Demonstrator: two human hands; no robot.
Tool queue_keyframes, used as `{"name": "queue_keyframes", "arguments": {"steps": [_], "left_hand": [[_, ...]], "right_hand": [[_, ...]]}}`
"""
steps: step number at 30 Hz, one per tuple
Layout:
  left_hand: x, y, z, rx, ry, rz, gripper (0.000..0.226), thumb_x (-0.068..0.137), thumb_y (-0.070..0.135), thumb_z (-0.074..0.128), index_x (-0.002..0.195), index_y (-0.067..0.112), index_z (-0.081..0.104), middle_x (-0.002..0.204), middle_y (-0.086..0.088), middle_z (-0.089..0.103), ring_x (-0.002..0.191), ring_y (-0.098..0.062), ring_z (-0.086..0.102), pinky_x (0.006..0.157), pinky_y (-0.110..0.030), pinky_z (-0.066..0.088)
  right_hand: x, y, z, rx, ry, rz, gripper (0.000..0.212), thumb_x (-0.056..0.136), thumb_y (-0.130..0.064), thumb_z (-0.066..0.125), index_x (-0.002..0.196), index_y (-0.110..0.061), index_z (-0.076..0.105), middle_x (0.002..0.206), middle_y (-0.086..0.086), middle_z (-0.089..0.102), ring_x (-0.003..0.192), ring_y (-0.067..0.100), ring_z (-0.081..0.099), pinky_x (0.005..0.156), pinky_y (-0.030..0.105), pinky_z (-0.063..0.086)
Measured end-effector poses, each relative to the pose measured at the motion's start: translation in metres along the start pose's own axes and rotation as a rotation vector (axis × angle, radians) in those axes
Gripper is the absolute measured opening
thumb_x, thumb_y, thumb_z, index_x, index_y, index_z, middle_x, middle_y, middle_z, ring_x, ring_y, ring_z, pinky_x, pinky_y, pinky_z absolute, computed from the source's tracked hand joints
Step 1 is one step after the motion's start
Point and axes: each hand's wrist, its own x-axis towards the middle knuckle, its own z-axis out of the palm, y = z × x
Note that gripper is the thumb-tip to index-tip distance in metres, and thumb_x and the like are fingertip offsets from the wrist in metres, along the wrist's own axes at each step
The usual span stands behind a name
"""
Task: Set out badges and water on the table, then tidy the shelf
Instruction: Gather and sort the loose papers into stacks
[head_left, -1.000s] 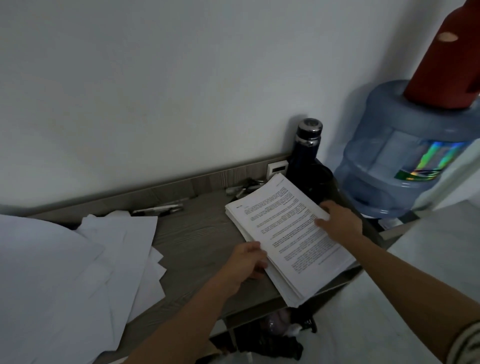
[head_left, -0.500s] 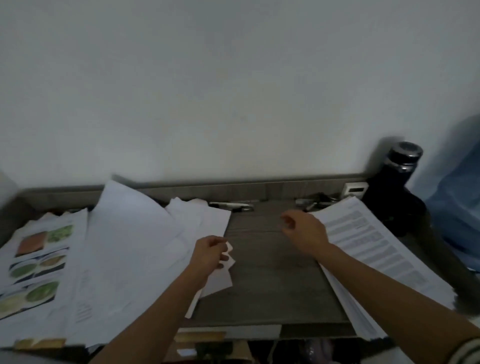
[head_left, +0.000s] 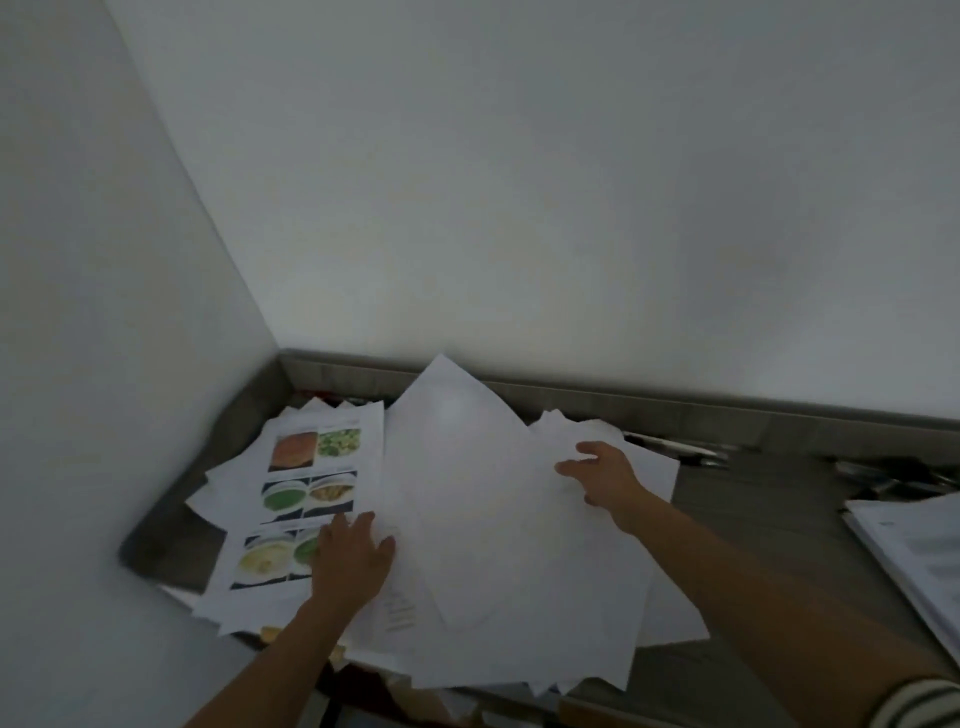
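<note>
Both hands moved left onto the loose sheets (head_left: 467, 519): your left hand (head_left: 350, 561) and right hand (head_left: 597, 475) flank them, fingers (head_left: 358, 522) flat, gripping nothing.

Hands (head_left: 350, 556) now on loose sheets (head_left: 498, 519)

Light: dim, grey and flat, no source I can spot.
Brightest: the wall (head_left: 519, 182) and the loose papers (head_left: 493, 519).
Shadows: soft, darkest below the shelf (head_left: 753, 519) front.
Blur: motion smear, worst at the left.
Edges: wall lines bow.
</note>
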Motion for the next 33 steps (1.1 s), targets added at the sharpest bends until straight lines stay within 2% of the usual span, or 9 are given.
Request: {"name": "queue_keyframes", "arguments": {"steps": [3, 6, 10, 12, 15, 18, 21, 28, 33], "left_hand": [[0.001, -0.019, 0.002, 0.135, -0.129, 0.064, 0.067, 0.095, 0.058, 0.035, 0.151, 0.025, 0.020, 0.160, -0.014, 0.008, 0.146, -0.035, 0.010, 0.118, -0.045, 0.015], [0.005, -0.024, 0.001, 0.167, -0.166, 0.143, 0.073, 0.093, 0.063, 0.037, 0.153, 0.028, 0.014, 0.161, -0.012, 0.005, 0.146, -0.037, 0.007, 0.118, -0.046, 0.012], [0.015, -0.031, -0.008, 0.108, -0.135, 0.190, 0.085, 0.082, 0.075, 0.030, 0.152, 0.027, 0.020, 0.158, -0.005, 0.021, 0.142, -0.032, 0.021, 0.116, -0.041, 0.020], [0.024, -0.033, -0.013, 0.044, -0.093, 0.189, 0.091, 0.075, 0.078, 0.025, 0.148, 0.025, 0.032, 0.151, -0.002, 0.036, 0.135, -0.028, 0.034, 0.111, -0.038, 0.029], [0.034, -0.026, -0.027, -0.386, -0.020, 0.138, 0.059, 0.086, 0.056, 0.057, 0.131, 0.018, 0.052, 0.126, 0.001, 0.058, 0.113, -0.020, 0.055, 0.094, -0.033, 0.045], [0.043, -0.007, -0.057, -0.981, -0.138, -0.040, 0.021, 0.089, 0.029, 0.067, 0.104, 0.016, 0.060, 0.098, 0.000, 0.066, 0.090, -0.018, 0.064, 0.070, -0.026, 0.048], [0.065, 0.001, -0.072, -1.286, -0.335, -0.242, 0.030, 0.084, 0.038, 0.070, 0.104, 0.019, 0.058, 0.102, -0.007, 0.067, 0.097, -0.027, 0.064, 0.080, -0.036, 0.051], [0.076, 0.021, -0.066, -1.656, -0.399, -0.292, 0.006, 0.093, 0.000, 0.054, 0.090, 0.003, 0.059, 0.085, -0.016, 0.065, 0.085, -0.030, 0.064, 0.077, -0.039, 0.052], [0.075, 0.008, -0.039, -1.418, -0.312, -0.418, 0.003, 0.091, 0.002, 0.058, 0.088, 0.004, 0.059, 0.080, -0.015, 0.061, 0.070, -0.023, 0.058, 0.066, -0.033, 0.049]], "right_hand": [[0.009, -0.018, 0.024, -0.041, 0.064, 0.059, 0.072, 0.083, -0.033, 0.075, 0.142, -0.012, 0.041, 0.135, 0.012, 0.050, 0.082, 0.018, 0.057, 0.073, 0.035, 0.051], [0.018, -0.021, 0.039, -0.155, 0.007, 0.095, 0.065, 0.079, -0.039, 0.079, 0.128, -0.007, 0.052, 0.115, 0.012, 0.060, 0.077, 0.020, 0.061, 0.059, 0.028, 0.046], [0.017, -0.018, 0.054, -0.252, -0.086, 0.052, 0.039, 0.078, -0.025, 0.080, 0.103, 0.001, 0.066, 0.104, 0.016, 0.068, 0.086, 0.027, 0.066, 0.078, 0.038, 0.057], [0.012, -0.027, 0.058, -0.372, -0.020, -0.061, 0.023, 0.085, -0.026, 0.072, 0.082, -0.004, 0.066, 0.087, 0.013, 0.069, 0.079, 0.026, 0.066, 0.075, 0.036, 0.054], [0.004, -0.052, 0.055, -0.325, 0.018, -0.205, 0.019, 0.091, -0.027, 0.065, 0.079, -0.012, 0.068, 0.089, 0.013, 0.070, 0.082, 0.029, 0.068, 0.074, 0.036, 0.055], [-0.007, -0.081, 0.042, -0.127, -0.049, -0.300, 0.009, 0.090, -0.018, 0.067, 0.084, -0.014, 0.073, 0.085, 0.006, 0.074, 0.074, 0.019, 0.070, 0.068, 0.032, 0.057], [-0.016, -0.098, 0.032, -0.074, -0.116, -0.342, 0.008, 0.087, -0.017, 0.071, 0.084, -0.010, 0.075, 0.078, 0.003, 0.075, 0.069, 0.016, 0.070, 0.064, 0.033, 0.058], [-0.015, -0.072, 0.038, 0.072, -0.210, -0.076, 0.030, 0.083, -0.027, 0.075, 0.105, -0.007, 0.069, 0.093, 0.008, 0.076, 0.083, 0.025, 0.073, 0.074, 0.038, 0.060], [-0.020, -0.031, 0.044, -0.117, -0.321, 0.084, 0.078, 0.058, -0.037, 0.092, 0.125, -0.018, 0.057, 0.123, 0.004, 0.065, 0.103, 0.027, 0.066, 0.086, 0.043, 0.057]]}}
